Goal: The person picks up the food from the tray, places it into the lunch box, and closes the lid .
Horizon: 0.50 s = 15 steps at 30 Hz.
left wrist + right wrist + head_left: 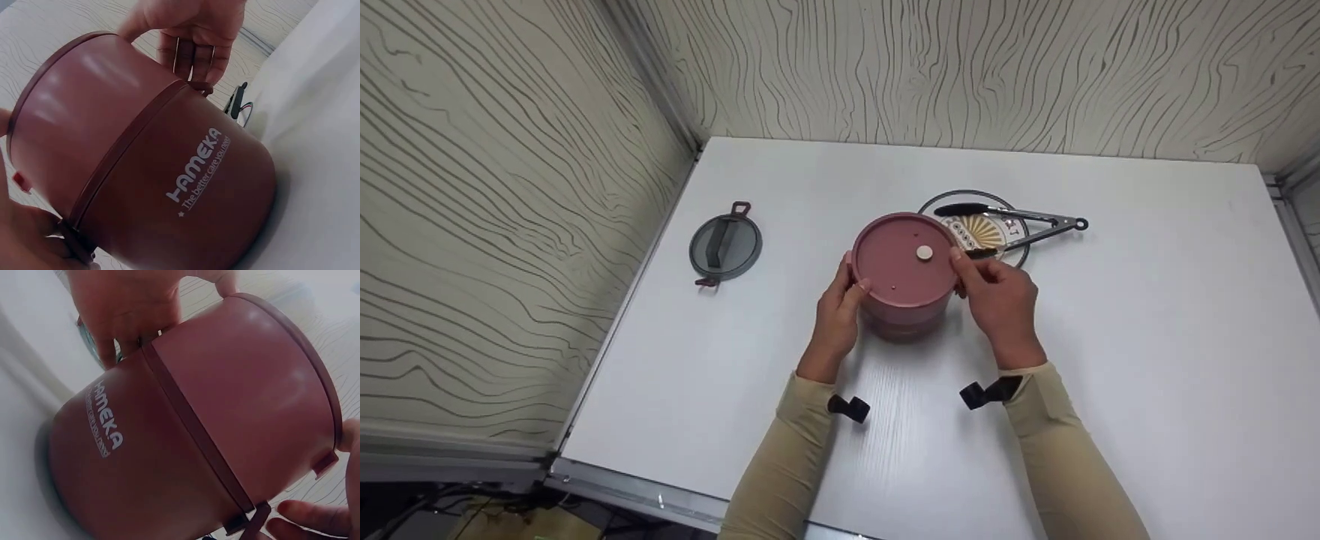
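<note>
A dark red two-tier food container (904, 319), printed HAMEKA on its lower part, stands upright on the white table between both hands. Its flat round lid (889, 262) carries a small cream knob (924, 253). My left hand (838, 319) holds the left side, thumb on the lid's rim and fingers down by a side clip (76, 242). On the opposite side my right hand (1001, 304) has its thumb at the rim and its fingers bent down beside the other clip (199, 87). A raised band (191, 422) circles the container between its upper and lower parts.
Behind the container on the right, metal tongs (1061, 223) with black tips lie across a dark-rimmed round piece (986, 229) with a sunburst print. Farther left lies a round grey lid (742, 251) with a black bar handle. Patterned walls (960, 75) border the table.
</note>
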Tool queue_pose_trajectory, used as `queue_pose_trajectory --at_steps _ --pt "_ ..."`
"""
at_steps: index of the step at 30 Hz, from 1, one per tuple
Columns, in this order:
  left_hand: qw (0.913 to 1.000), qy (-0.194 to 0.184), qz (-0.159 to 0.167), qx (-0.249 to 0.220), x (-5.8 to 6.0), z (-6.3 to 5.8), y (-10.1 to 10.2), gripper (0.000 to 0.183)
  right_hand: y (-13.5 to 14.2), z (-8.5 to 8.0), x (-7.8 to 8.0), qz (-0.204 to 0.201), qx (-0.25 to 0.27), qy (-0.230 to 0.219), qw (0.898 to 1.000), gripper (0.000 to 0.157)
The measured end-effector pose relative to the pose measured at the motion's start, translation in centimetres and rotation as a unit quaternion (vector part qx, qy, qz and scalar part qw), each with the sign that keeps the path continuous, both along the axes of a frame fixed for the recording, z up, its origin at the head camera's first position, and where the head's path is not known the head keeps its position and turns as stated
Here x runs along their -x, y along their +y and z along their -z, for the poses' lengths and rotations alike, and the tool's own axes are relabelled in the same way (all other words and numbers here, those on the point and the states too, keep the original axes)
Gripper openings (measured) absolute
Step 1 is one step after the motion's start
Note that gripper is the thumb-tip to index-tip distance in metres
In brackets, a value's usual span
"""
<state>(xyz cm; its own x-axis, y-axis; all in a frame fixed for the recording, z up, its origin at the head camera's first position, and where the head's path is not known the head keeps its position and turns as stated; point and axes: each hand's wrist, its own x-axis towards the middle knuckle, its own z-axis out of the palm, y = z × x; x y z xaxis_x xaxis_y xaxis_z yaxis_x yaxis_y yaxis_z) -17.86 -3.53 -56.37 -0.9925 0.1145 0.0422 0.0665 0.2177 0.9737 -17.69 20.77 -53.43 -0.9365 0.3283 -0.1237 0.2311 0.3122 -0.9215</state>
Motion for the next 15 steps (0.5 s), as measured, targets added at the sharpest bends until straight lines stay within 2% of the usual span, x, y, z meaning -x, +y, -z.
queue_pose_trajectory --at_steps 6,15 --pt "0.9999 0.011 -0.008 0.007 0.0 0.1 0.0 0.079 -0.3 -0.7 -0.1 -0.017 -0.017 -0.041 0.999 0.061" --pt "0.9997 0.013 -0.013 -0.015 0.1 0.8 0.3 0.078 -0.7 -1.1 -0.2 -0.014 -0.001 -0.055 0.998 0.061"
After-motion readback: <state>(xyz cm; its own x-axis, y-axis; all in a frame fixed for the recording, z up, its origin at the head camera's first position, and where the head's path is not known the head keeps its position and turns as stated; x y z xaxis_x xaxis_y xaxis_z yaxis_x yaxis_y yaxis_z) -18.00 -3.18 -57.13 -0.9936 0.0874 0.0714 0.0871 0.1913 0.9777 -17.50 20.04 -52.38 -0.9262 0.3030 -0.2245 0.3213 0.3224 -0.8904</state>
